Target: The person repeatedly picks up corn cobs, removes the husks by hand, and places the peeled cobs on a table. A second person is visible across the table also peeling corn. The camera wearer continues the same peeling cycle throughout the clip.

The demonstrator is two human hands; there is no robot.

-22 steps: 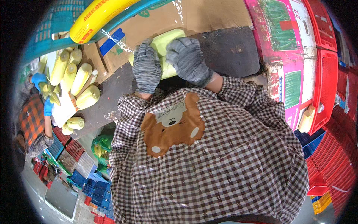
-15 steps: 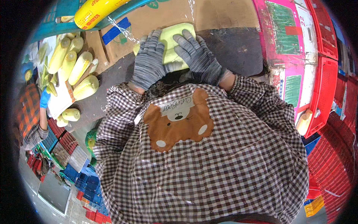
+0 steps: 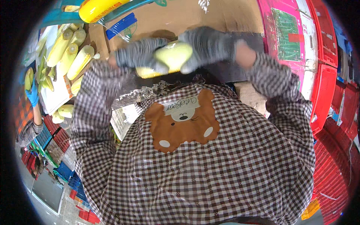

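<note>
Between my two gloved hands is a shiny pale yellow-green tray [image 3: 174, 54], tilted up over the near side of the work surface. Yellow corn [image 3: 150, 72] shows along its lower left edge. My left hand [image 3: 141, 52], in a grey striped knit glove, grips the tray's left end. On the right end my right hand [image 3: 210, 47] is closed in a matching glove, blurred by motion. Thumbs press on the near side; the other fingers are mostly hidden behind.
Several peeled corn ears [image 3: 81, 62] lie at the left. Beyond them rests a yellow printed roll [image 3: 99, 9] by a teal bar. Another person's blue-gloved hand [image 3: 32, 93] holds an ear of corn at far left. A pink box [image 3: 277, 22] and red crates [image 3: 325, 88] stand right.
The tray has gone from lying flat under my palms to tilted up between my hands, nearer to me. My elbows have spread. The other person's hand now holds up an ear of corn.
</note>
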